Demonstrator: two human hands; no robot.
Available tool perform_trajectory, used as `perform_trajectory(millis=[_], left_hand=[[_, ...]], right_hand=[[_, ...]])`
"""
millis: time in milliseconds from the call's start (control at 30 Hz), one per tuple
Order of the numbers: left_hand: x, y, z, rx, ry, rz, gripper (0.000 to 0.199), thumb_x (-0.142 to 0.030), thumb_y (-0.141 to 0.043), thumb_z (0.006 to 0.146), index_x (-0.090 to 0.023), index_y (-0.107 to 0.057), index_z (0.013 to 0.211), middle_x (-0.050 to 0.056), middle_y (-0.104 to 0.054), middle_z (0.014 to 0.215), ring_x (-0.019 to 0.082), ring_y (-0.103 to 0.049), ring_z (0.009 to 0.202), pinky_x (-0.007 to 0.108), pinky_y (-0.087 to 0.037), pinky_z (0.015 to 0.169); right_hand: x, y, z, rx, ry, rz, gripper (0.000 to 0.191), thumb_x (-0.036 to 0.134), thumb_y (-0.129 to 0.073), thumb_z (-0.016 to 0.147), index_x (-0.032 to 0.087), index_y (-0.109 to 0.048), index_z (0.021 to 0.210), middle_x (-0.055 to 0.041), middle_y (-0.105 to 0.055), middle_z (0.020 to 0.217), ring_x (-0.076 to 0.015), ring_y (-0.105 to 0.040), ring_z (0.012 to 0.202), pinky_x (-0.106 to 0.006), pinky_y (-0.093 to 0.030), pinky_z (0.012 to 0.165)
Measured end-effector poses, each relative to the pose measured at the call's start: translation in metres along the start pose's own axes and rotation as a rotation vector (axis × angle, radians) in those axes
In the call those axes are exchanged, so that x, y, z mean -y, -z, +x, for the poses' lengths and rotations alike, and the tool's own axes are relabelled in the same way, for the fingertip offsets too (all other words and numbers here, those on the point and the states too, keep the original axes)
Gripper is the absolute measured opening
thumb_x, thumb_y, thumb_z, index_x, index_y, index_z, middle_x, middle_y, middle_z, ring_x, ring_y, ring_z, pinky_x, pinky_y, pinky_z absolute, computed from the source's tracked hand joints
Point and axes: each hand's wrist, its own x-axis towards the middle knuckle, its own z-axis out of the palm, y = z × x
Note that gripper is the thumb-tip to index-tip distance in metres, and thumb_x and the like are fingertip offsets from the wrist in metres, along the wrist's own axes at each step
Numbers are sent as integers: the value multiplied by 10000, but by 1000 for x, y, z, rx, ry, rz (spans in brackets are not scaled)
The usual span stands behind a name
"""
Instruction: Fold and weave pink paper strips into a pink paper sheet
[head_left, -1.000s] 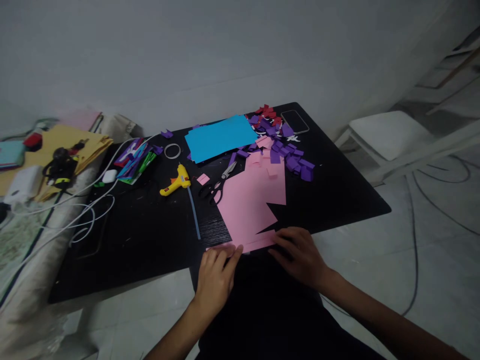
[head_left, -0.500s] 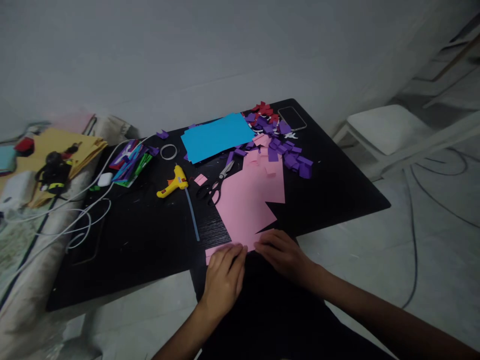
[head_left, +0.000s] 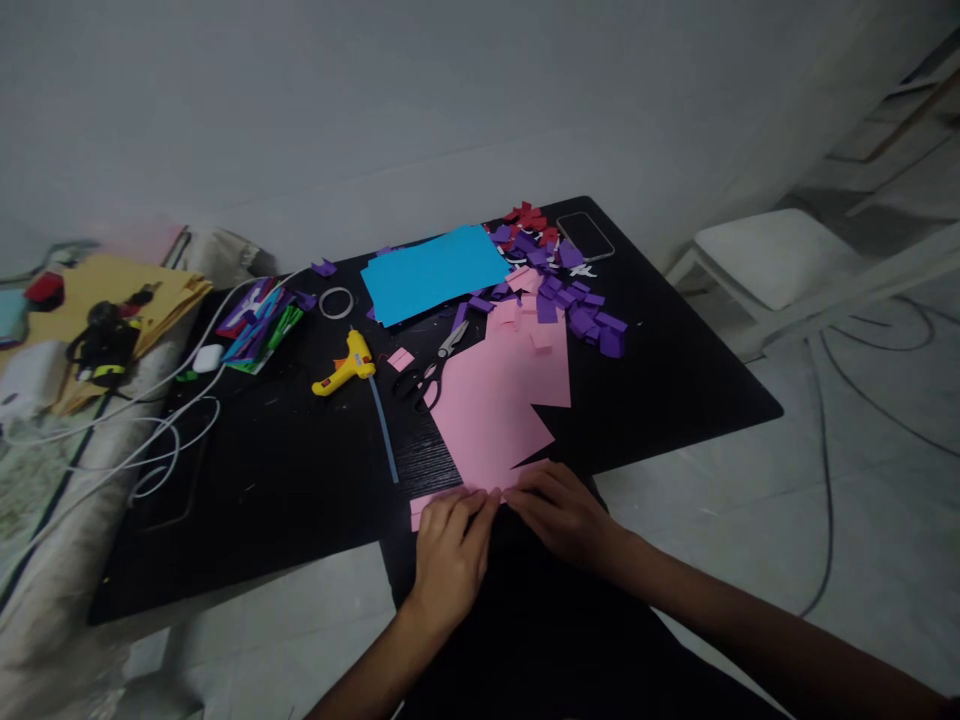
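Note:
At the table's near edge lies a narrow pink paper strip [head_left: 427,510], pressed by both hands. My left hand [head_left: 454,540] has its fingers together on the strip's middle. My right hand [head_left: 559,510] pinches it just to the right, and the fingertips of both hands nearly meet. Beyond them, larger pink sheets [head_left: 495,410] lie flat. Black-handled scissors [head_left: 431,375] rest at the sheets' left edge, near a small pink piece [head_left: 400,359]. A yellow glue gun [head_left: 349,365] with a long glue stick lies farther left.
Blue sheets [head_left: 435,272] lie at the back, beside purple pieces [head_left: 592,320] and red pieces [head_left: 527,217]. A phone [head_left: 585,237] is at the back right. White cables [head_left: 169,430] cross the left side. A white stool [head_left: 776,255] stands right.
My right hand has shifted slightly left along the strip, closer to my left hand's fingertips. The sheets and tools have stayed where they were.

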Motion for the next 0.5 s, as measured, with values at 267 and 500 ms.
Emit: perform_trajectory(millis=[267,500], left_hand=[[4,0,2,-29,-14,-59,319,-81,-594,999,-172,-704,1285,74,-793,1107,247,-688,1056,401,-506,928],[1,-1,2,19,1,10,426,-54,-569,984,-173,-653,1384,90,-773,1080,258,-674,1051,400,-501,908]], right_hand=[[-8,-4,-5,-22,46,26,243,21,-582,991,168,-684,1155,-65,-715,981,-190,-646,942,-331,-527,812],[-7,-3,-6,-1,15,40,217,70,-610,1006,162,-683,1189,-71,-707,1010,-187,-638,913,-337,-528,817]])
